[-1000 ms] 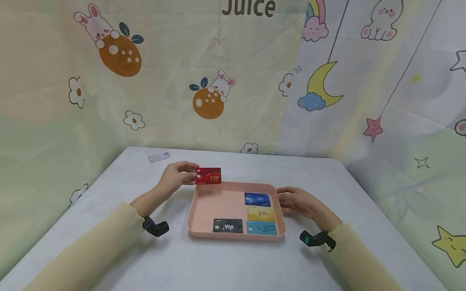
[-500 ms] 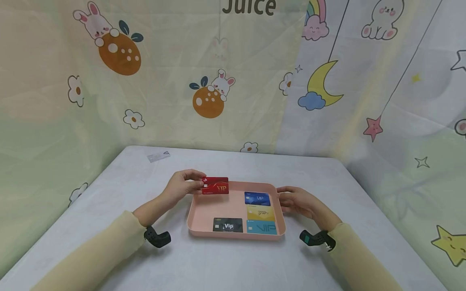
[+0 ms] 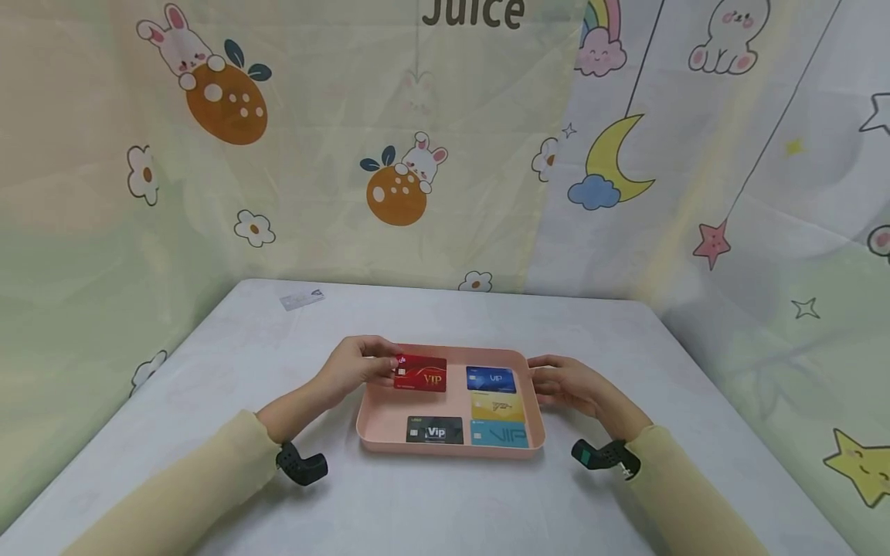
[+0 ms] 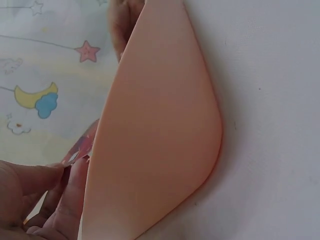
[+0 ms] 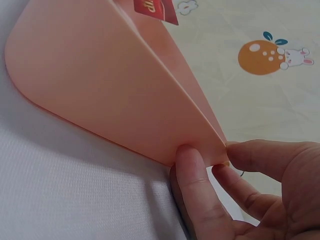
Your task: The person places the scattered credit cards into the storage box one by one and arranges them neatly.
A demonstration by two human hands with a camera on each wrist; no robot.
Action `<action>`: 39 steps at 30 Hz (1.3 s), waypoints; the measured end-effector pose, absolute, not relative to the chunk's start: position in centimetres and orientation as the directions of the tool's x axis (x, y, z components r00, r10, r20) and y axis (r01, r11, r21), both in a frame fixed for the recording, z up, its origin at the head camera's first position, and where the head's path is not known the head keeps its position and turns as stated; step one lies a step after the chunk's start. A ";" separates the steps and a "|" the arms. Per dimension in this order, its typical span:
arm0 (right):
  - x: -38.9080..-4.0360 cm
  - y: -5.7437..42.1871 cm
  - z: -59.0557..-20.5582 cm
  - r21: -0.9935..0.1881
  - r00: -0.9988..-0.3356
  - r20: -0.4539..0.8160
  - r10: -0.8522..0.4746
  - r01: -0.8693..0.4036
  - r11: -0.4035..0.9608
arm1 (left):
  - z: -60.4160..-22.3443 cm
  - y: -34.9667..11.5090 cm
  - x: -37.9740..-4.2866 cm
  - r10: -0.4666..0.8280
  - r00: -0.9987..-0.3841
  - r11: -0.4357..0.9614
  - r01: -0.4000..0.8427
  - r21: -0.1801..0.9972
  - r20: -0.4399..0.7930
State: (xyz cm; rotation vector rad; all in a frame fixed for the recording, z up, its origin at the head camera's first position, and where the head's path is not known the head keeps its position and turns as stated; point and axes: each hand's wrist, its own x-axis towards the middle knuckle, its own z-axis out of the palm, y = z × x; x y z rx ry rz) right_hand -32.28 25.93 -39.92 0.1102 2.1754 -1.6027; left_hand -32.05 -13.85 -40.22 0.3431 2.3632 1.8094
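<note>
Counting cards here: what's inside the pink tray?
Blue card, yellow card, teal card and black card. The red card in the left hand hides part of the pink tray.

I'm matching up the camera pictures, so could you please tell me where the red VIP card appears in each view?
Head: the red VIP card is below centre, slightly left, held by the left hand.
Left wrist: the red VIP card is left, just below mid-height, partly hidden by the pink tray.
Right wrist: the red VIP card is at the top edge, near the middle, cut off.
Shared landmark: the pink tray, in all three views.
</note>
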 end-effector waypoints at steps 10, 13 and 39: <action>-32.3 25.9 -39.9 -0.893 -0.903 -0.386 -0.191 0.313 0.325 | -40.6 -12.5 -31.8 0.246 -0.969 0.354 0.115 0.928 0.026; -32.3 25.8 -39.9 -0.893 -0.903 -0.386 -0.187 0.315 0.322 | -40.5 -12.0 -31.9 0.224 -0.974 0.438 0.131 0.889 0.033; -32.2 25.8 -39.7 -0.891 -0.903 -0.387 -0.186 0.315 0.326 | -40.3 -9.6 -31.6 0.343 -0.932 0.733 0.343 0.587 0.117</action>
